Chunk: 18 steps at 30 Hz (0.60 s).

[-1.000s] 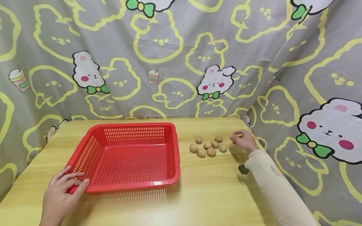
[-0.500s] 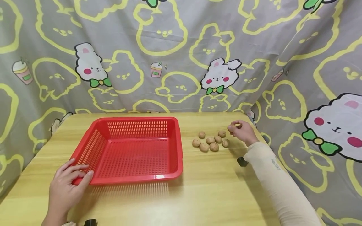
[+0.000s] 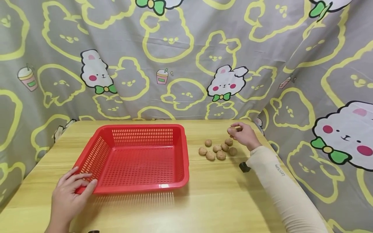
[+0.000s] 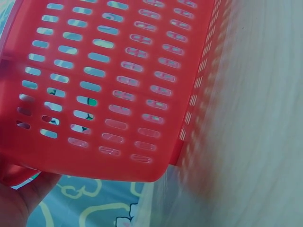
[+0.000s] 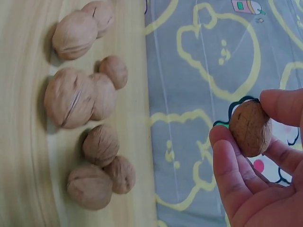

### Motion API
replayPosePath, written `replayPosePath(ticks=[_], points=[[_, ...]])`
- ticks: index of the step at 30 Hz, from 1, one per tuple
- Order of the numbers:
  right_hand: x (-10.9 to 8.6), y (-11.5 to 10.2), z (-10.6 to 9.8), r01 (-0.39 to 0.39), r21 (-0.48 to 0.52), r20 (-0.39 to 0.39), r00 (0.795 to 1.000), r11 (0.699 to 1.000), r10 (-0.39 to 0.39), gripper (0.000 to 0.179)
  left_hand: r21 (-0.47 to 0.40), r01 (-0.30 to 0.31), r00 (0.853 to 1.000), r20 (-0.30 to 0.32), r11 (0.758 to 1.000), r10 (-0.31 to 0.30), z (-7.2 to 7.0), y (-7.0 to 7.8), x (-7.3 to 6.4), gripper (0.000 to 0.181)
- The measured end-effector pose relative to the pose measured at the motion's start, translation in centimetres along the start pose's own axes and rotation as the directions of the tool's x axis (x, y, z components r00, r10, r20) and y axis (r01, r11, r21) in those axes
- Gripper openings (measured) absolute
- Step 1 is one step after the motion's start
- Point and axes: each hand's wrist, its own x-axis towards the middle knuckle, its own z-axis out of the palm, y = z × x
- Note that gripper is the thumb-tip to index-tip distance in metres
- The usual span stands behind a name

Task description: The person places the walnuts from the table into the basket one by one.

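In the head view, my left hand [image 3: 71,191] grips the near left corner of a red plastic basket [image 3: 142,187], fingers over its rim. The left wrist view shows the slotted basket side [image 4: 109,71] close up, with part of the left hand [image 4: 28,198] at the rim below. My right hand [image 3: 244,134] pinches a brown walnut [image 5: 251,127] between thumb and fingers, raised above the table. Several walnuts [image 3: 220,155] lie in a loose cluster to the right of the basket, just left of and below the right hand. The inside of the basket holds nothing.
The wooden table [image 3: 212,200] carries the basket and the walnuts. A grey curtain [image 3: 186,48] printed with cartoon animals hangs behind it and along both sides. A small black piece [image 3: 244,167] shows beside the right sleeve [image 3: 279,181].
My right hand has moved left and toward the back with the walnut, now over the far right side of the cluster. My left hand stays on the basket corner; the head view shifts slightly.
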Motion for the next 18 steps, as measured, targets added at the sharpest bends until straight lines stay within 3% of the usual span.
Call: replayPosePath(ticks=[18], points=[[0.5, -3.4, 2.2, 0.062, 0.035, 0.049, 0.997, 0.998, -0.063, 0.046, 0.021, 0.029, 1.0, -0.001, 0.999, -0.029, 0.0, 0.0, -0.2, 0.018]])
